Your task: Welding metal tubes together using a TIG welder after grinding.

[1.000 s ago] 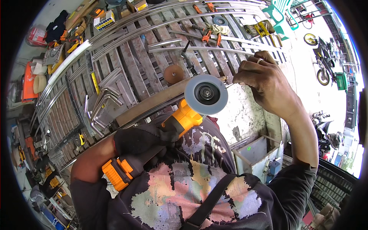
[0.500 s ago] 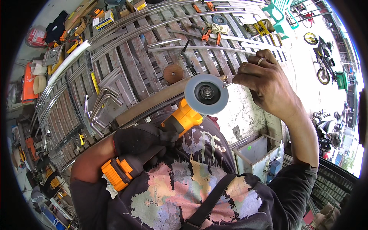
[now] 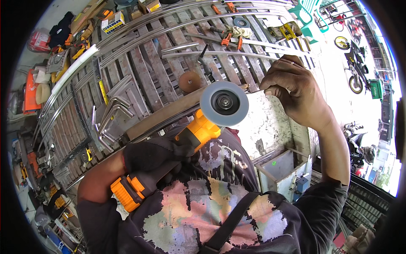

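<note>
My left hand (image 3: 158, 152), in a black glove, is wrapped round the body of a yellow and black cordless angle grinder (image 3: 198, 131). The battery end sticks out below the wrist, against my shirt. A grey disc (image 3: 205, 97) faces up on the grinder's head, with a dark hub in its centre. Just right of the disc, my bare right hand (image 3: 292, 89) is raised with thumb and fingers pinched together, apart from the disc. Something thin and small seems to poke out at the fingertips, too small to name. A brown round disc (image 3: 190, 81) lies on the slatted bench beyond the grinder.
The slatted metal bench (image 3: 148, 63) carries long metal tubes, bent tubes (image 3: 113, 116), a yellow-marked ruler (image 3: 103, 91) and orange clamps (image 3: 226, 40). An open grey metal box (image 3: 281, 169) stands low on the right. A green chair (image 3: 311, 17) and a motorbike (image 3: 355, 63) are farther off.
My right hand has drawn slightly away from the disc, its fingers bending differently. The grinder has shifted a little to the left in my left hand.
</note>
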`<state>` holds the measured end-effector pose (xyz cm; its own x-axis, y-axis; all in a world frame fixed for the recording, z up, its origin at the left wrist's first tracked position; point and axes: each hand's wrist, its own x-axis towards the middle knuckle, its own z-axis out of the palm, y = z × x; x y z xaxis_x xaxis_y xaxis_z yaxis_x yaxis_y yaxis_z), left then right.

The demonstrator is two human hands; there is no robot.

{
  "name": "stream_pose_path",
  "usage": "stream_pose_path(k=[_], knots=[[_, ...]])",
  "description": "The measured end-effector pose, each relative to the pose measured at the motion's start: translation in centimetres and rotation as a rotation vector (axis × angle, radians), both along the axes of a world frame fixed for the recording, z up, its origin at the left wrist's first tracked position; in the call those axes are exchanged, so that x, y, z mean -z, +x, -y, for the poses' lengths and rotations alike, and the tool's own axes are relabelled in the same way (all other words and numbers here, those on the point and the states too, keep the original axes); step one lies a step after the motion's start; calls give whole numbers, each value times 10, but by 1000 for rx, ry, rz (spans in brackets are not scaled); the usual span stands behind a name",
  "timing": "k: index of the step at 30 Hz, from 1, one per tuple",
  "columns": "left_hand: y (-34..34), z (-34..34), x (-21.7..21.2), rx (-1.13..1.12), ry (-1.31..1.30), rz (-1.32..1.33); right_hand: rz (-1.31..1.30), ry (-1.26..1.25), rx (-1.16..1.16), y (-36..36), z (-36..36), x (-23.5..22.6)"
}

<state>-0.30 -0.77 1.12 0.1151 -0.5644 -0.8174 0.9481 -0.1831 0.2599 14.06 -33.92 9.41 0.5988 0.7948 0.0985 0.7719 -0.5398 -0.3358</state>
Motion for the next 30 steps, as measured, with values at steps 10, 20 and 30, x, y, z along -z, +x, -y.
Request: stream_pose_path(k=[10,20,30], knots=[[0,1,0,65,48,20,-81,44,7,0,-1,0],[6,-4,5,-11,-2,-46,-111,51,30,4,-3,-1],[19,-36,17,-457,-289,418,-427,505,41,-47,-47,39]])
